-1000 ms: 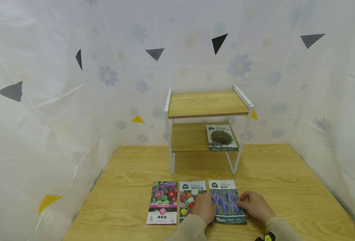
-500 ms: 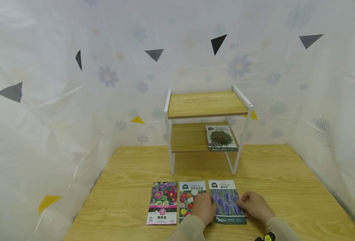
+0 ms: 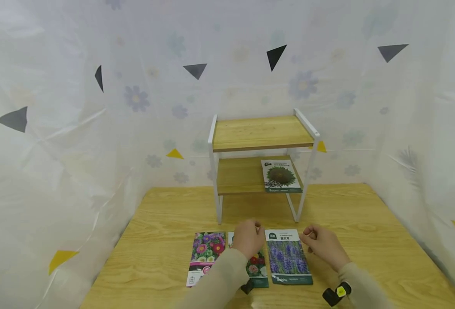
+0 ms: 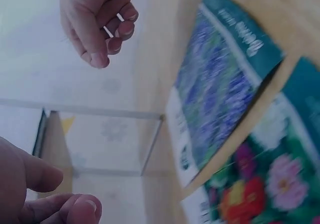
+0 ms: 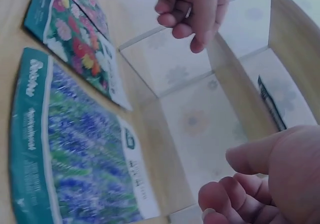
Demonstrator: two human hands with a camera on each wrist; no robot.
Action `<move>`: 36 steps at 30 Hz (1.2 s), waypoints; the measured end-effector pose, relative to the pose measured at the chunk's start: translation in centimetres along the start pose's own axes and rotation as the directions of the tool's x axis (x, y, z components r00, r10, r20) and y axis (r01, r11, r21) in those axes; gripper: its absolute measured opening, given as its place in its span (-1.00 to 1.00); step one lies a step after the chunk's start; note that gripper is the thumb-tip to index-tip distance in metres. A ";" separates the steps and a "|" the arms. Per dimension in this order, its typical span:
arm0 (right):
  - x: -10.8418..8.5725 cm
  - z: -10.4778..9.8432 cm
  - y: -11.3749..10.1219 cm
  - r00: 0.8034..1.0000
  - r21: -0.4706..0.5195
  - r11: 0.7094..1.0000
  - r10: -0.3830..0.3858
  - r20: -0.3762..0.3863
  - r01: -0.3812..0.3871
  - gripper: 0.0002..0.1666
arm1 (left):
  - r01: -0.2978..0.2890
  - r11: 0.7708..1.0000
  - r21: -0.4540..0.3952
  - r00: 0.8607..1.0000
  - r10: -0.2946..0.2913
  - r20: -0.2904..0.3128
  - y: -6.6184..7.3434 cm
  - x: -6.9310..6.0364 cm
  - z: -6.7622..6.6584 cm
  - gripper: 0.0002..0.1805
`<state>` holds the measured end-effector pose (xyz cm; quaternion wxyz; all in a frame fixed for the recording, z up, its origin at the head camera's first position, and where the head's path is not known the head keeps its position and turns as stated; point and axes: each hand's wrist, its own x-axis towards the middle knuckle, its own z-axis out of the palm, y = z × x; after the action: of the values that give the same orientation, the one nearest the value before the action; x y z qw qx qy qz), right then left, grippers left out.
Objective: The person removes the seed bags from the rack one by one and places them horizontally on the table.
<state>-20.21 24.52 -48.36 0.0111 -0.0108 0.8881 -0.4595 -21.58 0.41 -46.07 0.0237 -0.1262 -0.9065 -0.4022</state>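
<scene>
My left hand [image 3: 248, 239] hovers over the upper part of the middle seed packet [image 3: 257, 270], which has red and pink flowers. Loosely curled, its fingers hold nothing and are apart from the packets in the left wrist view. By the upper right corner of the lavender seed packet [image 3: 289, 259] is my right hand [image 3: 323, 244], raised and holding nothing, with its fingers bent loosely. That packet lies flat, its purple print fully visible in the head view. Left of the middle packet lies a third seed packet [image 3: 210, 246] with a pink band, partly hidden by my left sleeve.
Behind the packets stands a two-tier rack [image 3: 263, 133] with wooden shelves and a white frame. A sunflower seed packet [image 3: 281, 176] lies on the right of its lower shelf. Everything rests on a wooden table [image 3: 154, 249], with patterned white sheeting [image 3: 150, 141] around it.
Both hands have left the lavender packet and moved up and away toward the rack. The packets have stayed in their row. The head view has shifted slightly.
</scene>
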 end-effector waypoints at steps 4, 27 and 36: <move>0.5 -0.7 -1.8 0.989 -0.099 0.987 -0.134 -0.061 0.128 -0.70 | -0.039 0.999 0.026 0.998 0.040 -0.038 1.4 1.7 -2.2 -0.70; 8.6 -3.2 -14.1 0.959 -0.534 0.814 -0.283 -0.017 0.230 -0.60 | -0.109 0.832 0.545 0.994 0.102 0.043 6.7 11.6 -6.5 -0.53; 11.2 -2.8 -14.3 0.975 -0.677 0.719 -0.220 -0.006 0.158 -0.54 | -0.082 0.757 0.649 0.996 0.032 0.088 7.7 13.0 -4.8 -0.52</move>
<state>-31.40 18.21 -35.18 -0.0789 -0.0848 0.9876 -0.1064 -32.48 4.55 -35.36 0.0457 -0.1519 -0.9857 -0.0564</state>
